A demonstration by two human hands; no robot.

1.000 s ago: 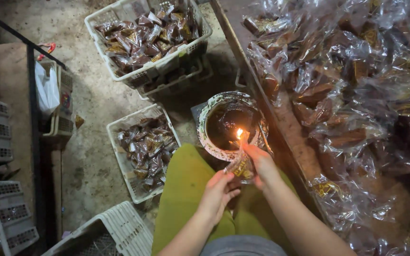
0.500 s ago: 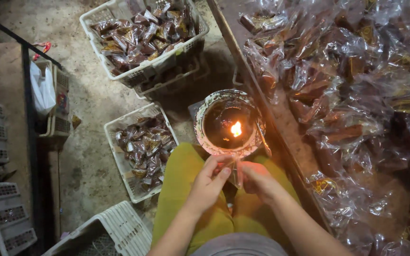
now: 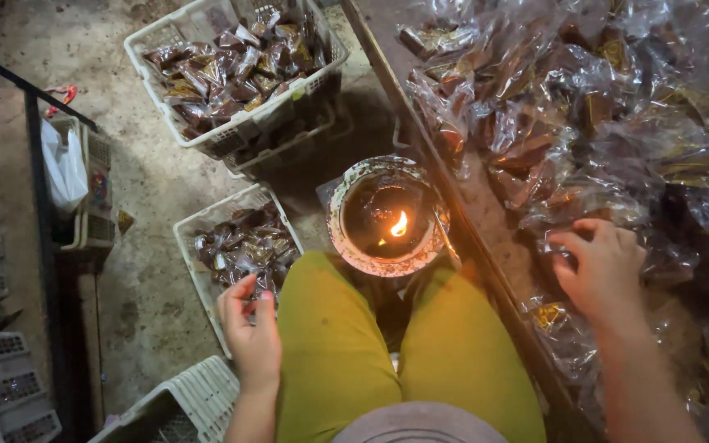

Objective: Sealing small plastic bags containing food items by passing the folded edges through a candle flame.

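Dim concrete floor (image 3: 149, 205) — white baskets of wrapped sweets. Left hand (image 3: 252, 328) pinches a wrapped piece over the small basket (image 3: 207, 221); right hand (image 3: 605, 267) (fingers curled) presses the packet heap (image 3: 584, 107) on the table — a flame bowl (image 3: 387, 215) between.

**Layout, seated position, head view**

Bowl w/ flame (image 3: 387, 217) on floor directly ahead of knees, centre frame. Desk (image 3: 486, 205) runs along R side, just beside bowl; heap of wrapped packets (image 3: 584, 107) on it. R hand (image 3: 605, 267) rests on that heap, near desk edge. L of bowl: small basket (image 3: 207, 283) on floor w/ packets in it; L hand (image 3: 252, 328) over its near edge. Behind it, farther out: large basket (image 3: 235, 135), full of packets, stacked on another. Empty crate (image 3: 186, 402) at near L, beside L thigh. Far L: bag (image 3: 63, 164) hanging by rail, crates below.
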